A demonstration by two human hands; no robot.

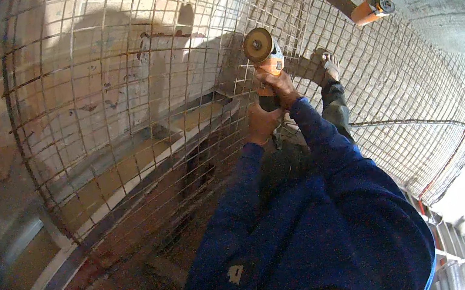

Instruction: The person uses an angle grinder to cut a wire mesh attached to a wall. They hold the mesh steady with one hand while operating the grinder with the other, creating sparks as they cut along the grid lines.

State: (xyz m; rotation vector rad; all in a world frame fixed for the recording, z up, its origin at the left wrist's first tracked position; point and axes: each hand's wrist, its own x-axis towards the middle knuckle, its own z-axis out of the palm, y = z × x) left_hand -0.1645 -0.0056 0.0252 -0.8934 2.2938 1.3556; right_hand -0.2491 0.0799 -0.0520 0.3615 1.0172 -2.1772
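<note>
An orange and black angle grinder [275, 64] is held up in front of me, with a round brown disc [257, 46] at its far end. My left hand [262, 123] is closed round the rear of its body. Farther up, my right hand [280, 85] grips the body close to the head. The disc is near the wires of a steel mesh [167, 48]; whether it touches them I cannot tell. Both arms are in blue sleeves.
Mesh also covers the surface at the right [382, 83], where my foot [330, 66] rests. An orange cylinder with a dark end [371, 10] lies at the upper right. A cable [444, 120] crosses the right mesh. Framed boards [123, 191] run behind the left mesh.
</note>
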